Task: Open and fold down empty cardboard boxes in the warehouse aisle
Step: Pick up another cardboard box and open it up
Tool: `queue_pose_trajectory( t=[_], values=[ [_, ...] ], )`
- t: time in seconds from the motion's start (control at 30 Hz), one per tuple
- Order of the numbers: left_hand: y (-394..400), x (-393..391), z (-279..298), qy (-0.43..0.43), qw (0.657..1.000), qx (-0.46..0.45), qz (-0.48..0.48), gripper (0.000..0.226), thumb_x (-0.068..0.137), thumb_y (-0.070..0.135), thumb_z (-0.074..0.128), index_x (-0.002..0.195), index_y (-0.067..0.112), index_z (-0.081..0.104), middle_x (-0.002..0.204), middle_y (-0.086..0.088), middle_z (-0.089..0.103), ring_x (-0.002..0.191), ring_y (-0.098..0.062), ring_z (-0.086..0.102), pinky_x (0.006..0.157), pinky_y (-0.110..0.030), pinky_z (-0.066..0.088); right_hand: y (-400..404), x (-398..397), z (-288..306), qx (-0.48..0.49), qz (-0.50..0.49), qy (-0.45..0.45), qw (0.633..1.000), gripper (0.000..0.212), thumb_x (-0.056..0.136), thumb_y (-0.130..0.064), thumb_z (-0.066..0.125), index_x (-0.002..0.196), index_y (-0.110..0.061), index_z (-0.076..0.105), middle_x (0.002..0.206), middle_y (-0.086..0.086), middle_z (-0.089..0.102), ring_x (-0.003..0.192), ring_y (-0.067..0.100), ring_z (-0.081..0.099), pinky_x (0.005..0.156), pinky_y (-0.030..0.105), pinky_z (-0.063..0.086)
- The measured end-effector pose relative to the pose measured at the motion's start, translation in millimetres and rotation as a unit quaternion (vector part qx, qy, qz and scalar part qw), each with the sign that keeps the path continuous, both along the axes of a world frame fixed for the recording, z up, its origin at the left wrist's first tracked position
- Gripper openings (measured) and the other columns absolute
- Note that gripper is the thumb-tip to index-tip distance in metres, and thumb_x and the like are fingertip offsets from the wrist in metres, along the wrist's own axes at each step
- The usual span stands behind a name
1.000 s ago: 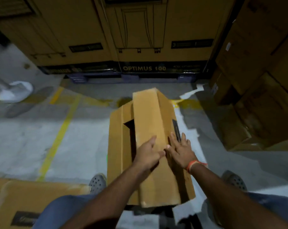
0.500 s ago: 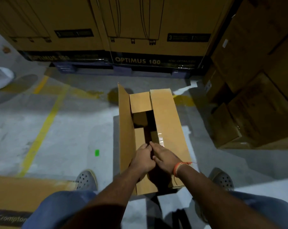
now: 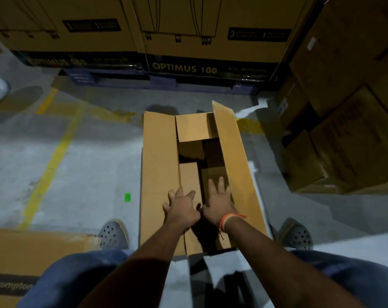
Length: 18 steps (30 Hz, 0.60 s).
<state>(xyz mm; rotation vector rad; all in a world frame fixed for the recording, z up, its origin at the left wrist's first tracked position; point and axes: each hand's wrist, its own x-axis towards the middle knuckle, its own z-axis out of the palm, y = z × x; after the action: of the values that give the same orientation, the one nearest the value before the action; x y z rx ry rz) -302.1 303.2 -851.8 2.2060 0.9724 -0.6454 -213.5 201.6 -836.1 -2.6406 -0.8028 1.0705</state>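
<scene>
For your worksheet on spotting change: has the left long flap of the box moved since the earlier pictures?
Yes. The left long flap stood upright half a second ago; it now lies folded outward, flat toward the yellow floor line, while the box stays put.

The open box (image 3: 159,165) is made of plain brown cardboard, matt and smooth. The stacked cartons (image 3: 210,23) behind are seen in the same matt cardboard, printed in black. The floor (image 3: 81,165) is rough grey concrete with worn yellow paint. Perforated grey shoes (image 3: 113,234) look like matt plastic. Blue cloth is worn on the legs.
</scene>
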Motion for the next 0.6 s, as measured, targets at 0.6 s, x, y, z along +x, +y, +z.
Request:
queue_pose_trajectory(
  t=[0.6],
  values=[
    [14.4, -6.5, -56.8, -0.050, 0.942, -0.189, 0.274, 0.098, 0.082, 0.031, 0.075, 0.161, 0.032, 0.017, 0.162, -0.005, 0.035, 0.139, -0.028, 0.047, 0.113, -0.043, 0.044, -87.0, 74.8, -45.5, -0.010, -0.191, 0.167, 0.967, 0.094, 0.090, -0.028, 0.068, 0.157, -0.049, 0.006, 0.166, 0.006, 0.005, 0.143, 0.040, 0.031, 0.114, 0.047, 0.033]
  ],
)
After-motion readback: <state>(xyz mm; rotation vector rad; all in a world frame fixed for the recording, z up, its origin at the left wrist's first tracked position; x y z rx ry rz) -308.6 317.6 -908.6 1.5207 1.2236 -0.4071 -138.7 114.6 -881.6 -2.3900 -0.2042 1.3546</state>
